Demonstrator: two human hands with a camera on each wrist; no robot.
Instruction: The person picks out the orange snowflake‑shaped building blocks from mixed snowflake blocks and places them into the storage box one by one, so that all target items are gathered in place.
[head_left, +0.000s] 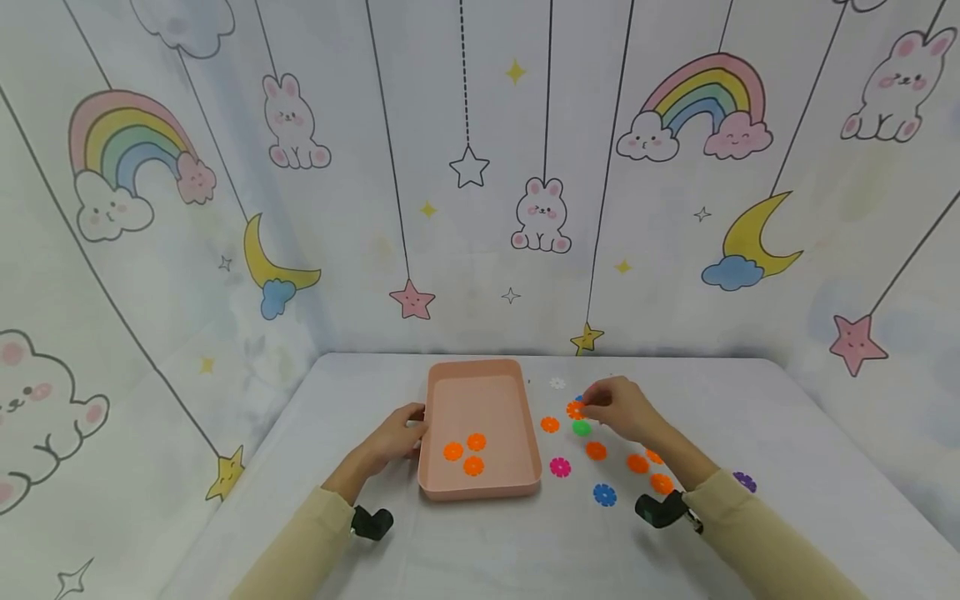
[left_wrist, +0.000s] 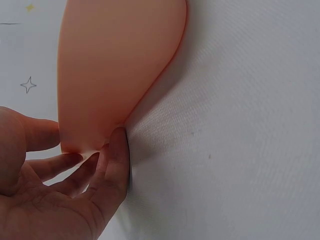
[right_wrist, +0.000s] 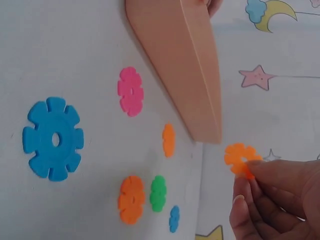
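Observation:
My left hand (head_left: 393,435) grips the left side of a pink tray (head_left: 480,400). In the left wrist view the thumb is at the rim and the fingers (left_wrist: 118,155) lie against the wall and bottom edge. Three orange flower-shaped discs (head_left: 474,466) lie inside the tray, towards its near end. Right of the tray, my right hand (head_left: 622,408) pinches an orange flower-shaped disc (right_wrist: 240,157) between thumb and fingers, raised above the table. Close by on the table are a green disc (head_left: 581,428) and a blue disc (right_wrist: 174,219), the latter partly hidden in the head view.
More flower-shaped discs are scattered right of the tray: a pink one (head_left: 560,467), a larger-looking blue one (head_left: 604,495), a white one (head_left: 557,383), a purple one (head_left: 745,482) and several orange ones (head_left: 637,463). A white cloth covers the table (head_left: 480,550), with a patterned curtain behind.

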